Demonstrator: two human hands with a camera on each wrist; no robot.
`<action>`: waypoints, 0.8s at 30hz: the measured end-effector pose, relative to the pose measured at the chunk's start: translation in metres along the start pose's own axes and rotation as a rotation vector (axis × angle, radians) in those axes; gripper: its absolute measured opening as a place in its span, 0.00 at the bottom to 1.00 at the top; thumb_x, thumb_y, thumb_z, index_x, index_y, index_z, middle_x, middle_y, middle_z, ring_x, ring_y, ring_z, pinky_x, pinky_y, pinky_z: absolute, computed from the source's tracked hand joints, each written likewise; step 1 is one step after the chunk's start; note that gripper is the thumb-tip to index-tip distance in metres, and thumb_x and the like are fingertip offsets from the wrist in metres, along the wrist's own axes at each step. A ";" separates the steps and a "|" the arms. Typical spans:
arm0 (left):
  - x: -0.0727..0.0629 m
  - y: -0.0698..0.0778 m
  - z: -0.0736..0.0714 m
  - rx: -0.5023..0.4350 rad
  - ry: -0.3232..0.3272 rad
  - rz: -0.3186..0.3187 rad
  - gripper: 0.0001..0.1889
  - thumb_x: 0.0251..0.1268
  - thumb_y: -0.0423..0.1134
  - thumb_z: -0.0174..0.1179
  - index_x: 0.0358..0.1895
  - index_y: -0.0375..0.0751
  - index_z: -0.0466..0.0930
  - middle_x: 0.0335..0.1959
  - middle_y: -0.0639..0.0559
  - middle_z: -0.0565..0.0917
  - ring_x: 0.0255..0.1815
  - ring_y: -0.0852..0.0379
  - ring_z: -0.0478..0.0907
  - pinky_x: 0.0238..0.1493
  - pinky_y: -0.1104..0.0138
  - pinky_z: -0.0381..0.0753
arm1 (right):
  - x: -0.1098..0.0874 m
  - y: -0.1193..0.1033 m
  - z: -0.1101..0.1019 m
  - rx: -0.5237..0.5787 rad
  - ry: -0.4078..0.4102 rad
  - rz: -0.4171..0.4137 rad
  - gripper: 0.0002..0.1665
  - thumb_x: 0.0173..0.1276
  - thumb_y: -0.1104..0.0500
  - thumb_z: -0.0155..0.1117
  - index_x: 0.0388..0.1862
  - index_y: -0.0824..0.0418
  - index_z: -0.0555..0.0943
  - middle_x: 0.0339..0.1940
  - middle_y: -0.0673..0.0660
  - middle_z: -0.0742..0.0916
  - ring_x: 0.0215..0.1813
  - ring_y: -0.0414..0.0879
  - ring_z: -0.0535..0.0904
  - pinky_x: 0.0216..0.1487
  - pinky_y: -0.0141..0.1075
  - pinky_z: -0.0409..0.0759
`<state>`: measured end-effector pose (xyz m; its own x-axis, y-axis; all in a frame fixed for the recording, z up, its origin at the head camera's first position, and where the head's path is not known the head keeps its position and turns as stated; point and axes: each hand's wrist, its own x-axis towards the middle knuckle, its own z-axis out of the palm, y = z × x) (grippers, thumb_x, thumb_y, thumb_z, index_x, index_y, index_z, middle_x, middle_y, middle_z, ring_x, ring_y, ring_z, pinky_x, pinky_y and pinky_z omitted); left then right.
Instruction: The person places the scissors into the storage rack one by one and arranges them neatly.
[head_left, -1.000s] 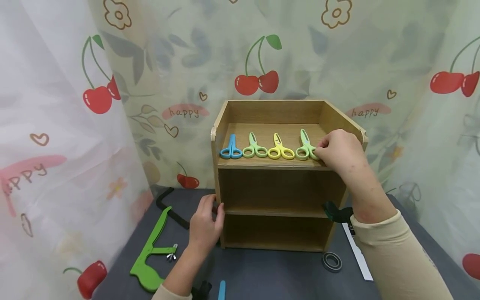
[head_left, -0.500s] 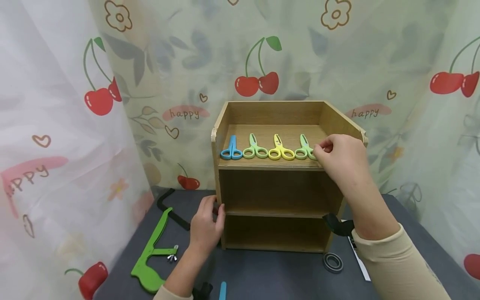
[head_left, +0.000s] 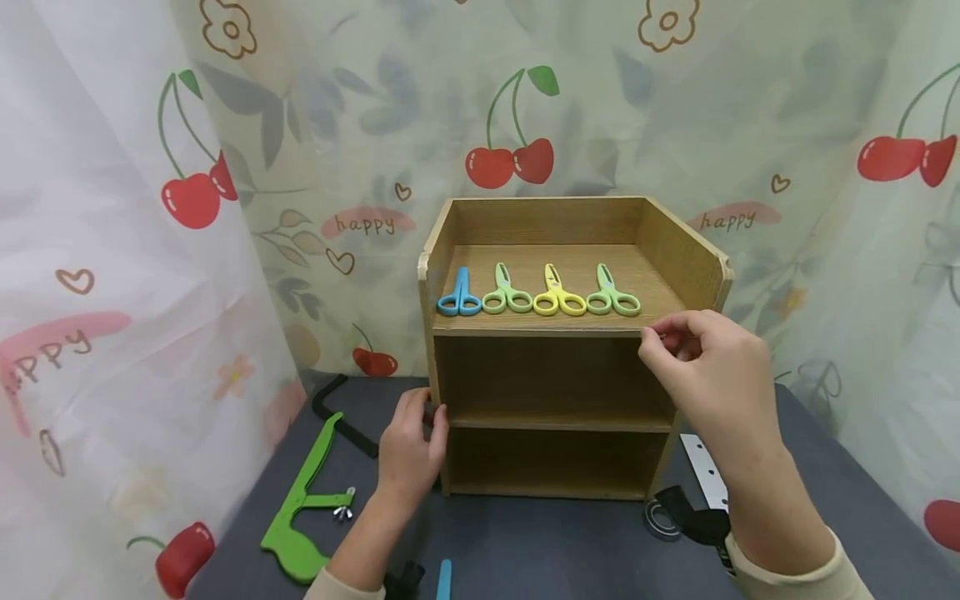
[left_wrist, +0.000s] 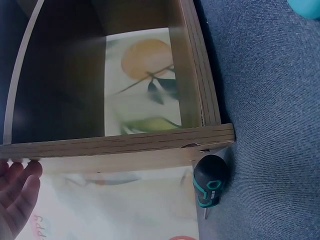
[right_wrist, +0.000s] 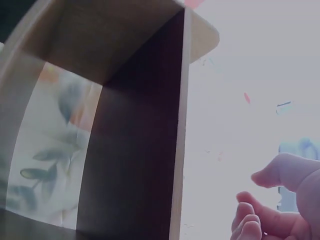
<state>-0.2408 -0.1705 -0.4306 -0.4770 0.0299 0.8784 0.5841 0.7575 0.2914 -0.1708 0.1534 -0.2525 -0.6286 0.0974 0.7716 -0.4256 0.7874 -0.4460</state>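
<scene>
A wooden shelf unit [head_left: 551, 329] stands on the grey table. Along its top board lie blue scissors [head_left: 459, 293], light green scissors [head_left: 506, 290], yellow scissors [head_left: 558, 292] and a second light green pair of scissors [head_left: 612, 292], all with blades pointing back. My left hand [head_left: 411, 450] touches the unit's left side panel with its fingertips, seen at the panel edge in the left wrist view. My right hand [head_left: 716, 379] is in front of the unit's right end, fingers loosely bent. In the right wrist view a gap shows between thumb and index finger, with nothing held.
A green saw-like tool [head_left: 300, 508] and a black bent bar [head_left: 348, 425] lie left. A black-and-teal screwdriver [left_wrist: 210, 181] lies beside the unit. At right are a round ring [head_left: 657, 521] and a white perforated strip [head_left: 703, 471]. A blue stick [head_left: 444, 579] lies in front.
My right hand has let go of the rightmost green scissors and drawn back, down and to the right. These scissors now lie in the row. My left hand has stayed in place.
</scene>
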 end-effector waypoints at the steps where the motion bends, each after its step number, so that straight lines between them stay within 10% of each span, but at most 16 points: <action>1: 0.000 0.000 0.000 0.002 -0.002 -0.002 0.12 0.68 0.31 0.65 0.50 0.31 0.79 0.45 0.41 0.81 0.29 0.55 0.79 0.22 0.64 0.79 | -0.004 0.000 -0.001 0.010 0.008 -0.008 0.04 0.64 0.59 0.70 0.31 0.59 0.88 0.26 0.50 0.82 0.27 0.40 0.73 0.30 0.27 0.67; 24: -0.001 0.002 -0.001 -0.010 -0.012 -0.018 0.12 0.68 0.31 0.65 0.51 0.31 0.79 0.46 0.41 0.81 0.30 0.53 0.80 0.23 0.64 0.80 | -0.073 -0.015 -0.013 0.302 0.001 -0.133 0.15 0.55 0.73 0.72 0.34 0.54 0.87 0.29 0.45 0.83 0.29 0.33 0.75 0.28 0.22 0.74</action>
<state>-0.2387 -0.1698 -0.4302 -0.4956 0.0241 0.8682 0.5819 0.7513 0.3114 -0.1102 0.1419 -0.2964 -0.5541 0.0065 0.8324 -0.6777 0.5772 -0.4556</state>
